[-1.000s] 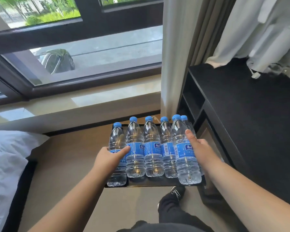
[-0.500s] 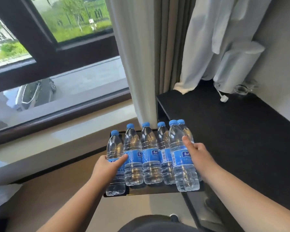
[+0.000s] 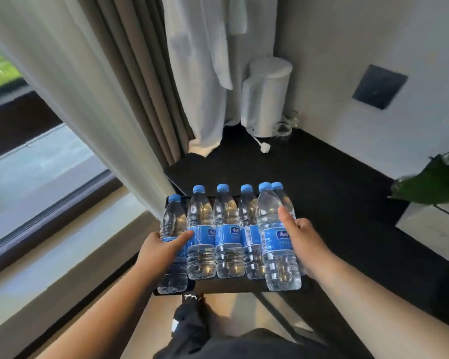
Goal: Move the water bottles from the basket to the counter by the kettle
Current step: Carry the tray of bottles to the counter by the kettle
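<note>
Hands (image 3: 233, 244) grip black basket (image 3: 231, 287) sides – fingers hidden behind bottles (image 3: 227, 237); sixth bottle barely visible.

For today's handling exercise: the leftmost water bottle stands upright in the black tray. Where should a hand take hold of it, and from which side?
Take the leftmost bottle around its labelled waist, coming from the open left side, where the left hand is. It stands upright with a neighbouring bottle close on its right, so only the left and front are free. The black tray looks shallow, so a short lift should clear it.
</note>
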The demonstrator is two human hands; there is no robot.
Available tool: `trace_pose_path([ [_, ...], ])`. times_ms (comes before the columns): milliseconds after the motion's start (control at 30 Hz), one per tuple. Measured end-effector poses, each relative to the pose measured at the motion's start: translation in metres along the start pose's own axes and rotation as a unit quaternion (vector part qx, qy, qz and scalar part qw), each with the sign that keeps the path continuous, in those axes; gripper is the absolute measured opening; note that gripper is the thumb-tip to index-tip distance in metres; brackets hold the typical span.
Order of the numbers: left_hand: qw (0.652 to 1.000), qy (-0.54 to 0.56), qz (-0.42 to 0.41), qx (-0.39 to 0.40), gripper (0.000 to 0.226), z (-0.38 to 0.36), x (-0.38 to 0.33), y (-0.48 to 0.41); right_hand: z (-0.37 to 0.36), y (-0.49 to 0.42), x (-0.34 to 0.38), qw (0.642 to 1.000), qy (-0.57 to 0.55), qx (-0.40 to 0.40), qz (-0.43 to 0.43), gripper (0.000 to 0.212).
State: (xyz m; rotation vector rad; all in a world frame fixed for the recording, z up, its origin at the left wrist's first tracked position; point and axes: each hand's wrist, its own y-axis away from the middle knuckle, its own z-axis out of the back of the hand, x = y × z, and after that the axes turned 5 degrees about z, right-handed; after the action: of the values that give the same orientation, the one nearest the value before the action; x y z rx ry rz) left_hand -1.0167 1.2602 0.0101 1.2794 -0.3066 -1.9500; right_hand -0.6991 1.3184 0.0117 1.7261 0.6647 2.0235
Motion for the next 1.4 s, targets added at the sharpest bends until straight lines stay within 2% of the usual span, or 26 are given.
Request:
trace_pose_path([
  [100,0.998,-0.025,-0.033,0.043,0.062,-0.019,-0.026,-0.021,0.015,0.001,-0.002,0.998,-0.016,-0.055,-0.011,0.110],
  [233,0.992,-0.076,-0.041,0.093,0.068,-0.047,-0.059,-0.057,0.029,0.000,-0.009,0.990,-0.041,-0.127,-0.034,0.124],
  [400,0.976,-0.156,-0.085,0.127,0.052,-0.082,-0.100,-0.098,0.032,0.001,-0.021,0.975,-0.083,-0.198,-0.061,0.134],
  [567,0.950,-0.217,-0.118,0.193,0.053,-0.107,-0.133,-0.127,0.022,0.003,-0.028,0.947,-0.158,-0.268,-0.075,0.113],
  [767,0.916,-0.271,-0.158,0.249,0.049,-0.133,-0.154,-0.153,0.007,-0.002,-0.040,0.913,-0.203,-0.340,-0.095,0.104],
  [933,0.903,-0.302,-0.170,0.255,0.056,-0.150,-0.155,-0.165,0.008,-0.010,-0.053,0.903,-0.220,-0.350,-0.114,0.088],
  [1033,0.891,-0.323,-0.171,0.268,0.058,-0.156,-0.150,-0.165,0.015,-0.009,-0.054,0.907,-0.211,-0.342,-0.127,0.101],
  [1167,0.891,-0.338,-0.175,0.246,0.060,-0.163,-0.148,-0.163,0.024,-0.007,-0.052,0.914,-0.192,-0.332,-0.128,0.118],
  [1267,0.889,-0.355,-0.172,0.231,0.066,-0.167,-0.148,-0.159,0.027,-0.007,-0.053,0.920,-0.177,-0.322,-0.139,0.119],
  [1400,0.884,-0.380,-0.167,0.216,0.087,-0.165,-0.149,-0.153,0.027,-0.009,-0.058,0.923,-0.155,-0.319,-0.147,0.106],
])
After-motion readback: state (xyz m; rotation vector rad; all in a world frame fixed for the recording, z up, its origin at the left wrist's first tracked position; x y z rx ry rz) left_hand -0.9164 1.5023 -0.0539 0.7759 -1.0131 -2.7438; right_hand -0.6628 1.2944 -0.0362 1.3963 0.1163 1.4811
